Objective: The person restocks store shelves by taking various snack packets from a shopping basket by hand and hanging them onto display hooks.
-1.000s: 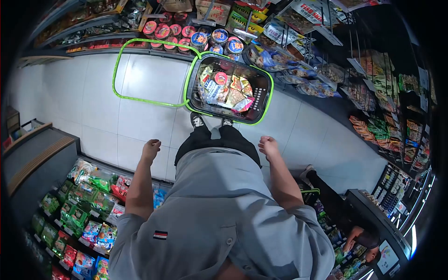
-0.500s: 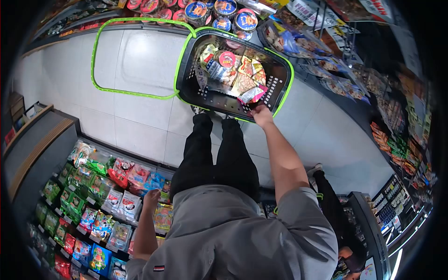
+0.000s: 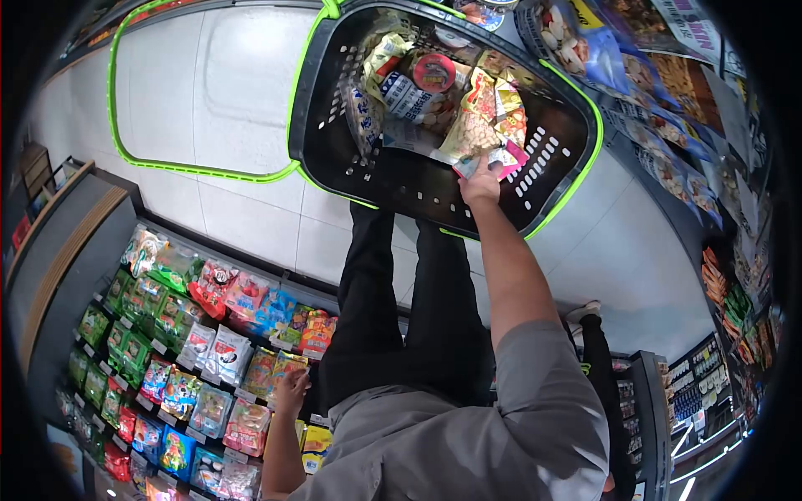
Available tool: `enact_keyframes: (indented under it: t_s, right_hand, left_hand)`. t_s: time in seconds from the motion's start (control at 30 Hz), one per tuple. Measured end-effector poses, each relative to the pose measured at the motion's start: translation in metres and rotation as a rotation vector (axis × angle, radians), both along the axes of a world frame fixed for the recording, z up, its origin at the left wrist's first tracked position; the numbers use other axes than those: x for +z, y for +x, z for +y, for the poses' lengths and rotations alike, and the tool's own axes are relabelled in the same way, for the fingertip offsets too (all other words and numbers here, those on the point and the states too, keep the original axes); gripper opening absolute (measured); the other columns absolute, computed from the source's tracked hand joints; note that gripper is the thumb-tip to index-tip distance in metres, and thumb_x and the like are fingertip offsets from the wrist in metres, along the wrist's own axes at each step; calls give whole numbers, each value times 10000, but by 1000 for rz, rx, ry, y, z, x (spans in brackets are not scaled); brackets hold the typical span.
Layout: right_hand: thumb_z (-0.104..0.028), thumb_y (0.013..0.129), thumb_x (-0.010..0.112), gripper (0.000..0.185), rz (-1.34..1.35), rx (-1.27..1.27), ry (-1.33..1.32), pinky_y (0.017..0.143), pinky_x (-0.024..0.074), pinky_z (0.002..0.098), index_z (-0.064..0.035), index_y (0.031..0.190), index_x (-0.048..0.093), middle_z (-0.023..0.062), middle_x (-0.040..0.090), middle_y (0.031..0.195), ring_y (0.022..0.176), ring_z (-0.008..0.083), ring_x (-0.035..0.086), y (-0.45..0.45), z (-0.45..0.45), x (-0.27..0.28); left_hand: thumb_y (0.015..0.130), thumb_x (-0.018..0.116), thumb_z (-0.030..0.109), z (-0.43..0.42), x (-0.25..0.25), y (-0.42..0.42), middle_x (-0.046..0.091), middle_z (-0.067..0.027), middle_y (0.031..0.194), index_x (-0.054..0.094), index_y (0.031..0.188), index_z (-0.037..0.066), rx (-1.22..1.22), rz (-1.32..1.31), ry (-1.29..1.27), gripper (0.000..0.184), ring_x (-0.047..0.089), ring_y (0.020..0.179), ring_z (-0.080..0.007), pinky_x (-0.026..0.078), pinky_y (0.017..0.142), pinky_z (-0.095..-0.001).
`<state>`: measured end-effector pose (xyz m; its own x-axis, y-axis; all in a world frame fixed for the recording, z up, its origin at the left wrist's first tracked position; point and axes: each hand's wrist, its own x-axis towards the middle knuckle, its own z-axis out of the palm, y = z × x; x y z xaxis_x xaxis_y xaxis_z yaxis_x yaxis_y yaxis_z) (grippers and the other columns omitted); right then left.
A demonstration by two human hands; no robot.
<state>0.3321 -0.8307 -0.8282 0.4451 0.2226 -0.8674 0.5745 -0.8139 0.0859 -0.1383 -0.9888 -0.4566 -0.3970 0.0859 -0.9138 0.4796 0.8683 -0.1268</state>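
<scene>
A black basket [image 3: 393, 179] with a green rim stands on the floor in front of my feet, its green handle [image 3: 200, 171] folded out to the left. Inside lie several snack packets and a tub with a round pink lid [image 3: 434, 73]. My right hand [image 3: 481, 185] reaches over the near rim, its fingers closed on the edge of a pink-edged packet [image 3: 505, 157] at the basket's right side. My left hand [image 3: 291, 391] hangs at my side, fingers loosely curled with nothing in them, above the lower-left shelf of snacks.
Hanging snack bags [image 3: 576, 42] line the right and upper right. Colourful packets [image 3: 225, 355] fill a shelf at lower left, beside a dark counter [image 3: 71, 250]. Another person's leg [image 3: 600, 367] shows at lower right.
My right hand has moved from my side into the basket and onto the packet. My left hand has moved lower. The view has leaned closer, so the basket looks larger.
</scene>
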Motion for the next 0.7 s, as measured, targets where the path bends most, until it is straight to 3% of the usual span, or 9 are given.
enact_keyframes:
  t_s: [0.1,0.2,0.27,0.33,0.4,0.47,0.53,0.63,0.7]
  right_hand:
    - [-39,741,620,678,-11,24,148,953,466,409,-202,1366,414,274,230,1443,1132,407,534,-3,-4,2]
    - [-18,738,601,598,-12,-12,399,951,460,421,-180,1302,486,285,318,1392,1122,431,527,9,-16,4]
    - [-49,747,616,527,-24,-24,606,973,432,431,-161,1256,537,289,528,1194,1150,425,495,12,-29,4]
    - [-40,744,652,483,141,-70,721,940,459,393,-93,1215,560,223,516,1252,1060,355,586,21,-25,41]
    - [-40,755,683,456,529,-570,697,925,452,336,-44,1196,567,141,590,1179,1036,257,600,21,-28,73]
    - [51,808,610,422,710,-491,760,878,438,267,-9,1220,543,31,583,1096,1000,111,532,26,-3,150]
    - [61,781,634,451,1059,-762,590,892,436,290,-22,1217,553,42,551,1139,1038,137,532,30,4,194]
    - [56,762,665,543,1295,-274,625,926,434,295,-38,1272,505,64,432,1226,1147,172,486,33,8,207]
    - [51,761,670,559,1402,-274,553,920,443,295,-42,1284,494,62,429,1238,1133,170,496,37,23,208]
  left_hand:
    - [916,594,187,24,-15,17,648,-63,906,596,1085,7,-167,-45,57,247,612,764,-125,472,676,-248]
    - [924,585,186,64,-48,56,645,-59,910,595,1091,-8,-2,-101,211,256,604,791,-124,473,714,-247]
    - [927,586,197,110,-68,113,643,-56,929,589,1110,-14,37,-195,217,280,597,828,-116,472,730,-246]
    - [934,575,201,133,-94,160,640,-61,991,577,1140,-4,220,-466,213,290,597,893,-121,470,778,-255]
    - [941,565,258,162,-111,216,601,-89,1120,515,1227,21,285,-621,133,375,586,986,-155,461,851,-298]
    - [955,491,418,179,-138,253,578,-101,1186,436,1312,49,338,-651,148,517,580,1060,-198,462,901,-349]
    - [949,410,530,204,-168,268,565,-109,1212,398,1342,73,768,-744,-45,603,577,1080,-222,461,911,-374]
    - [952,412,510,225,-187,290,576,-145,1185,434,1304,65,910,-1044,-57,568,580,1087,-259,470,919,-423]
    - [954,447,445,226,-195,286,588,-144,1159,446,1286,51,843,-965,-20,515,592,1060,-260,479,910,-424]
